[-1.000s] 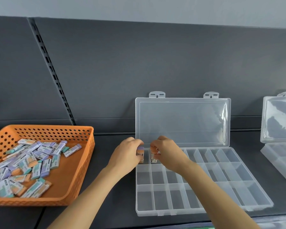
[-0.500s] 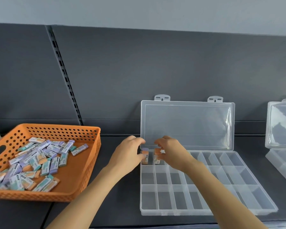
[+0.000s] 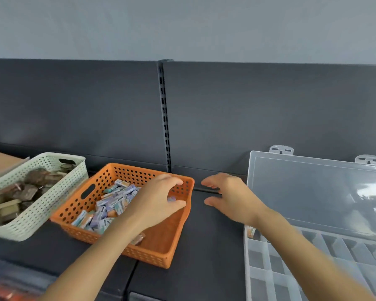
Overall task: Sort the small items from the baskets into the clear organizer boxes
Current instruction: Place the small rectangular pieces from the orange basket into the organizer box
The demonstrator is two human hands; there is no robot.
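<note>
The dark grey table (image 3: 206, 246) carries everything, and its bare strip between basket and organizer is my clearest lane for moving. The clear plastic organizer box (image 3: 313, 263) lies at my right with its lid (image 3: 313, 187) propped open against the dark back panel (image 3: 74, 109); that upright lid limits any reach from behind, so entry must be from above or the front. Nearly all compartments visible are empty; one small orange-ended item (image 3: 251, 231) stands in the far left corner compartment, and my right forearm may hide a neighbour. I judge the task barely begun. The orange perforated plastic basket (image 3: 161, 253) sits left of the lane, its right wall a rim I must lift over. The pile of small pastel wrapped items (image 3: 109, 205) lies toward its left and far side; the right half of its floor is mostly bare. The pale green woven basket (image 3: 41, 213) of brown pieces (image 3: 30, 187) touches or nearly touches the orange one, untouched. My left hand (image 3: 159, 203) is over the pile, fingers curled apart, holding nothing I can see. My right hand (image 3: 230, 198) hovers spread and empty above the lane.
</note>
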